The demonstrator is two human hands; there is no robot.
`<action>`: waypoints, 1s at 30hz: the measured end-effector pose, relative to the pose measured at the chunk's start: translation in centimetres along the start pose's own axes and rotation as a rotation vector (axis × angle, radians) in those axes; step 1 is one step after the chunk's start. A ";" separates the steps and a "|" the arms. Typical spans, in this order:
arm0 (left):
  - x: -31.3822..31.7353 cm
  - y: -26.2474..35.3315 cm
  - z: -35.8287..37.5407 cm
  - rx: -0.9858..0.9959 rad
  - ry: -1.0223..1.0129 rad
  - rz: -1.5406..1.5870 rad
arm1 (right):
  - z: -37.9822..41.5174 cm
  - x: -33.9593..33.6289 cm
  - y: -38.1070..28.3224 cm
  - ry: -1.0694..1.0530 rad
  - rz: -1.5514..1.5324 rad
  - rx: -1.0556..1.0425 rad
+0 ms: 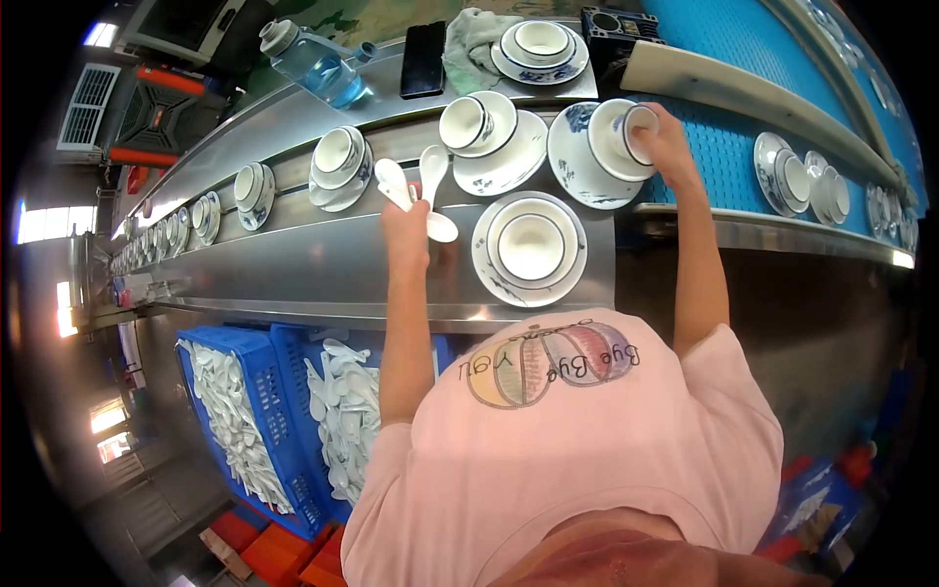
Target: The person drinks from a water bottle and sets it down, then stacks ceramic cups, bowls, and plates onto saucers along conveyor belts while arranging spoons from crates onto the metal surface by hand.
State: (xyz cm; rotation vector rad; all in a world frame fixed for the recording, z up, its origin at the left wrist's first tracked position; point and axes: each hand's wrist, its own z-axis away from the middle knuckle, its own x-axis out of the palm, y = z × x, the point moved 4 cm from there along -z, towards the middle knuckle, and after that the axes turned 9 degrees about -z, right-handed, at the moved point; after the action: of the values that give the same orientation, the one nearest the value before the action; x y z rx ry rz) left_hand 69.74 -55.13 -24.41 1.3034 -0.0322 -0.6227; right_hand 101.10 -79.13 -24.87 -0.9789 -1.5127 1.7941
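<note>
Pinching several white soup spoons [392,181] in L hand [406,235], left of & a bit beyond front dish stack [529,248]. Gripping small cup [626,132] near rim w/ R hand [667,145], over bowl [601,147] & plate [567,168], beyond & right of front dish stack. Best to steady cup lightly, esp. near rim, avoiding chips; hold spoons by handles, well clear of front dish stack; prob. slippery, so no squeezing.

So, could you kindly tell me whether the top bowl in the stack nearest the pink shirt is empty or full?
Empty: the top bowl shows only its bare white inside.
</note>
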 end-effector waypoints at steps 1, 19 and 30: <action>0.3 0.2 0.1 -0.016 -0.012 -0.031 | -0.3 0.8 0.2 -0.009 0.029 -0.020; -0.7 -3.3 -3.5 -0.053 0.057 0.285 | 0.4 15.0 -4.9 -0.287 0.566 -0.948; -5.6 -4.1 -14.7 0.028 -0.161 0.108 | 0.0 29.4 -1.3 -0.834 0.719 -0.776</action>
State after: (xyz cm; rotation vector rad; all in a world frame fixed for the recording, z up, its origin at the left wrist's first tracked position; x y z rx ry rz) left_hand 68.73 -40.14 -30.55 1.2672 -0.2425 -0.6344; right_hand 84.74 -54.89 -28.31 -1.3209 -2.7795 2.3090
